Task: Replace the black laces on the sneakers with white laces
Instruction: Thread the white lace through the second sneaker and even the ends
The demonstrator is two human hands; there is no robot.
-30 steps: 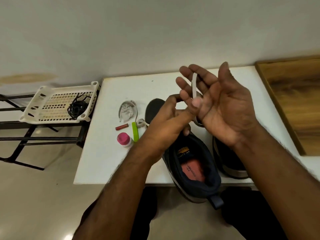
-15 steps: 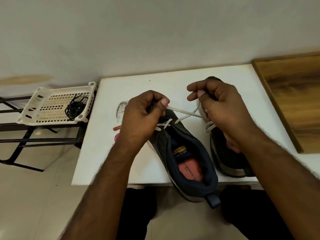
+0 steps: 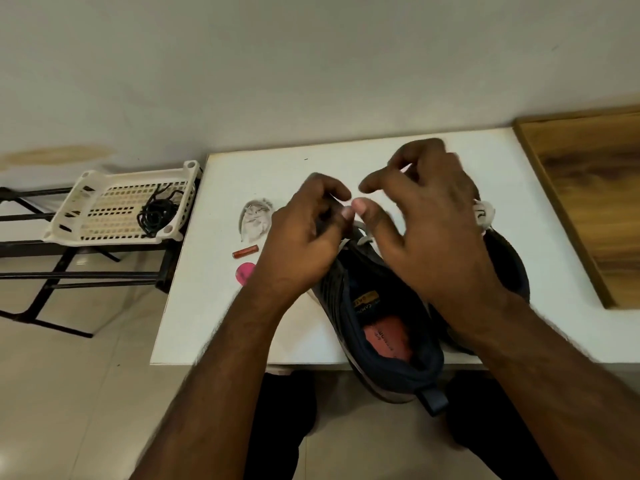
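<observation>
Black laces (image 3: pixel 157 213) lay in the basket (image 3: pixel 86 181) left of the sneaker (image 3: pixel 381 320). Over its tongue, left hand (image 3: pixel 304 244) and right hand (image 3: pixel 429 230) hovered, fingers curled around the white lace (image 3: pixel 363 241); grip unclear.

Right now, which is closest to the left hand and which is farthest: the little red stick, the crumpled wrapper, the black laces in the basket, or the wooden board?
From the left hand:
1. The red stick, on the white table just to its left.
2. The crumpled wrapper, a bit farther left and back.
3. The black laces, in the basket off the table's left side.
4. The wooden board, far off on the right.
</observation>
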